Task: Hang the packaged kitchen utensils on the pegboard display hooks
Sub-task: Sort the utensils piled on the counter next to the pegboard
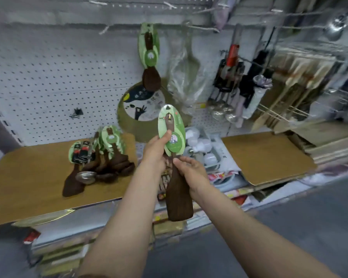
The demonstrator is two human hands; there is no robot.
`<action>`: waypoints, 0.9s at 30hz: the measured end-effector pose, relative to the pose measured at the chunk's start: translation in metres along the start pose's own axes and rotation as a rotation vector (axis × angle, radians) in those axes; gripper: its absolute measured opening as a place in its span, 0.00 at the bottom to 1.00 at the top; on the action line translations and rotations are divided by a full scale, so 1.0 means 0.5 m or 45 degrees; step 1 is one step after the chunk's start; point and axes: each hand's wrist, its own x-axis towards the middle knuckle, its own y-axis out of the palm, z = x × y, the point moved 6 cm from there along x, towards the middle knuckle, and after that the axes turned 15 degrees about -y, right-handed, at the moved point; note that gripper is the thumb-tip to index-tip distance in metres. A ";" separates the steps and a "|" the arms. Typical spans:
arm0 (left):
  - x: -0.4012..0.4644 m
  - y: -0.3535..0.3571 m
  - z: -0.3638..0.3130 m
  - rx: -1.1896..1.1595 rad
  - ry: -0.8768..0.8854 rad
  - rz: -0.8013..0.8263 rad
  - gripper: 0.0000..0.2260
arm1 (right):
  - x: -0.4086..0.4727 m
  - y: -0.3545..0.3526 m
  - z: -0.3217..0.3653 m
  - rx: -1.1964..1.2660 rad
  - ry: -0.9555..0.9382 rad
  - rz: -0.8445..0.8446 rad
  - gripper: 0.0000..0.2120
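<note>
Hands hold one packaged wooden spatula up in the air, in front of the white pegboard. The left hand grips the green card at the top of the spatula, with the thumb pressed on the front of the card. The right hand pinches the brown handle just under the card. The wide brown end of the spatula points down. The small hole at the top of the card is near no hook; the spatula is well below the hooks.

One packaged spoon with the same kind of green card already hangs on a hook high on the pegboard. Just beside it, on the right, hangs a utensil in a clear plastic bag.

On the brown counter, to the left of the hands, lies a pile of packaged utensils with green cards and dark wooden ends. A shiny metal spoon bowl lies among them.

Behind the hands sits a box of white light bulbs. Farther right hang metal ladles and a row of pale wooden spatulas.
</note>
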 end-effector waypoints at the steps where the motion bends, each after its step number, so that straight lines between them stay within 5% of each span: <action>1: -0.001 0.053 0.031 0.016 -0.021 0.040 0.03 | -0.001 -0.059 0.013 0.000 -0.008 -0.050 0.11; 14: 0.061 0.598 0.327 0.209 -0.288 0.407 0.13 | 0.018 -0.586 0.154 0.152 -0.084 -0.575 0.13; 27: 0.278 1.161 0.508 0.217 -0.470 0.568 0.15 | 0.280 -1.056 0.340 0.084 -0.108 -0.771 0.17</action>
